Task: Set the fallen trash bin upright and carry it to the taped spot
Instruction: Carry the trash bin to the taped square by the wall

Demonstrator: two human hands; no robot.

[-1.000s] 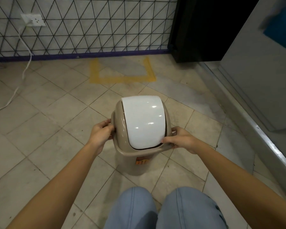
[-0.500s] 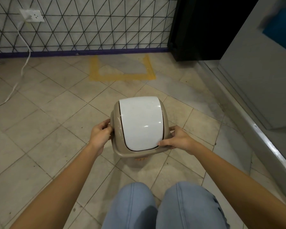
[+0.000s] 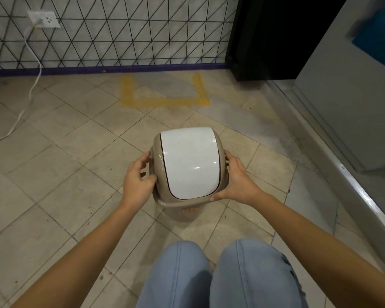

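Tiled floor (image 3: 53, 185), upright trash bin (image 3: 188, 163) between left hand (image 3: 139, 177) and right hand (image 3: 237, 181), both grips clasping its sides

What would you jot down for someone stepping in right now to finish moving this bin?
Left hand: gripping the left side of the trash bin.
Right hand: gripping its right side, thumb at the front rim.
Bin: upright, white swing lid on top, over the floor tiles in front of the knees; short of the yellow taped spot by the wall.
Done: bin is upright.
Left: carry it forward and set it inside the tape.
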